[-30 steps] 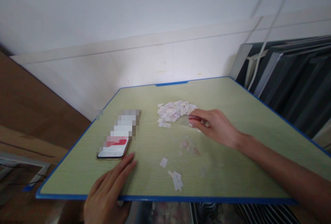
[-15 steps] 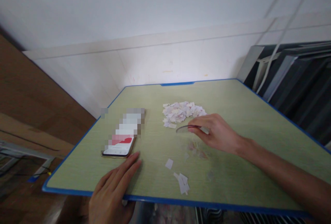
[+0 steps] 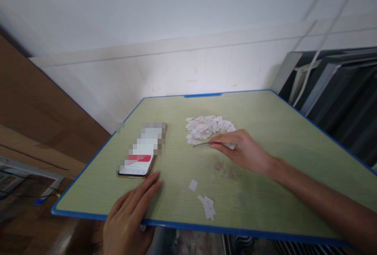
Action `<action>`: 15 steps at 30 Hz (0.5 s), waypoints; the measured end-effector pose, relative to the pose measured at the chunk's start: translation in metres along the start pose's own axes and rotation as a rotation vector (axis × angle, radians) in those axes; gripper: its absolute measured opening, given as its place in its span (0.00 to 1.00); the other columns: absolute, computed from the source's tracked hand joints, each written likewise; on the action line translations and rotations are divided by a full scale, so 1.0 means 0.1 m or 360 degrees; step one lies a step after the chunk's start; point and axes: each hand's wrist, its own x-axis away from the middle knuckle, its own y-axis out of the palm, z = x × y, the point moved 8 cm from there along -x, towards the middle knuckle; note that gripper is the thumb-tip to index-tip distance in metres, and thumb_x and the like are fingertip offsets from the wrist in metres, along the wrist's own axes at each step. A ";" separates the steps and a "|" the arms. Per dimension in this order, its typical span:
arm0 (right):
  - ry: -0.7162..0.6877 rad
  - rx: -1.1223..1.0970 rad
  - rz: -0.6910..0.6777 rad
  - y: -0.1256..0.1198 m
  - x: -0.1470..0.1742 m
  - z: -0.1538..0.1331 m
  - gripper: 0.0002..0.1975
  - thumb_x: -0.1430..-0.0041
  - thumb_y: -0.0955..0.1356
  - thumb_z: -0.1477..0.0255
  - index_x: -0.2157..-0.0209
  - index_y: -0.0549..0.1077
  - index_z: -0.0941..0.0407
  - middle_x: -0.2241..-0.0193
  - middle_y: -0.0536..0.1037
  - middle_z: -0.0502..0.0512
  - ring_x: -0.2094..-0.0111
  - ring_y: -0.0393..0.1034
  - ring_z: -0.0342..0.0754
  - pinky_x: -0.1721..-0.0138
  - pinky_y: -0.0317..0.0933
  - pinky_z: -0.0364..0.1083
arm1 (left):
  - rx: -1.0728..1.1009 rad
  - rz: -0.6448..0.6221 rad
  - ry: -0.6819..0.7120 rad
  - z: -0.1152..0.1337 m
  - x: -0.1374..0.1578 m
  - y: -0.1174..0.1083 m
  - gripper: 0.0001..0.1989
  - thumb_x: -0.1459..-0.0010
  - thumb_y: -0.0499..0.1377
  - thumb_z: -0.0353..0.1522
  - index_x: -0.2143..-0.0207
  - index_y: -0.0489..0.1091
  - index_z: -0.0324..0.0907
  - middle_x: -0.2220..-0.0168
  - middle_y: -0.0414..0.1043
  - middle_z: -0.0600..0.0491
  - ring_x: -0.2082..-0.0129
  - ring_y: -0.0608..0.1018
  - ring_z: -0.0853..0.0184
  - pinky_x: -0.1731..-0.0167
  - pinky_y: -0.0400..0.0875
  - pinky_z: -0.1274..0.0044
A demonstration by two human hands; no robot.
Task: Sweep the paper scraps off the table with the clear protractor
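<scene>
A heap of small white paper scraps [image 3: 204, 126] lies on the green tabletop [image 3: 265, 129]. My right hand [image 3: 240, 149] is just in front of the heap, fingers pinched on slim, dark tweezers [image 3: 202, 144]. Their tips point left, at the heap's front edge; whether they grip a scrap I cannot make out. My left hand [image 3: 129, 211] rests over the front edge, fingers stretched flat and holding nothing. Its fingertips lie close to a phone [image 3: 137, 164] with a lit screen, partly blurred out. A few loose paper pieces [image 3: 209, 208] and a single scrap [image 3: 193, 185] lie nearer the front.
Blue edging [image 3: 203, 95] runs around the tabletop, which stands against a white wall [image 3: 182, 66]. Dark flat panels [image 3: 347, 90] lean at the right, beside a pale cable. Brown cardboard [image 3: 44, 98] stands at the left. Faint reddish marks [image 3: 225, 168] show below my right hand.
My right hand has shifted slightly left, bringing the tweezers' tips to the front of the heap. The left hand stays in place. The view has shifted a little.
</scene>
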 end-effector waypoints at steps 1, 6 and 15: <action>0.0011 -0.0024 -0.0052 0.05 0.00 0.00 0.12 0.37 0.63 0.74 0.67 0.78 0.57 0.68 0.81 0.54 0.68 0.74 0.46 0.66 0.62 0.43 | 0.0012 -0.0017 -0.0053 -0.02 0.00 0.01 0.27 0.54 0.51 0.23 0.48 0.62 0.39 0.49 0.74 0.46 0.55 0.77 0.63 0.56 0.63 0.73; 0.0054 -0.0040 -0.0243 0.23 0.00 0.00 0.12 0.38 0.63 0.77 0.71 0.77 0.59 0.75 0.78 0.53 0.74 0.70 0.43 0.71 0.57 0.41 | 0.0047 -0.0050 -0.0154 -0.02 0.00 0.02 0.27 0.53 0.50 0.22 0.48 0.62 0.41 0.49 0.74 0.48 0.55 0.77 0.63 0.56 0.63 0.72; 0.0014 -0.0043 -0.0393 0.19 0.12 -0.07 0.12 0.37 0.62 0.76 0.67 0.77 0.59 0.72 0.80 0.55 0.72 0.73 0.44 0.70 0.59 0.41 | 0.0002 -0.0040 -0.0054 -0.02 -0.05 0.00 0.28 0.56 0.54 0.24 0.49 0.62 0.42 0.49 0.74 0.49 0.55 0.78 0.66 0.57 0.65 0.75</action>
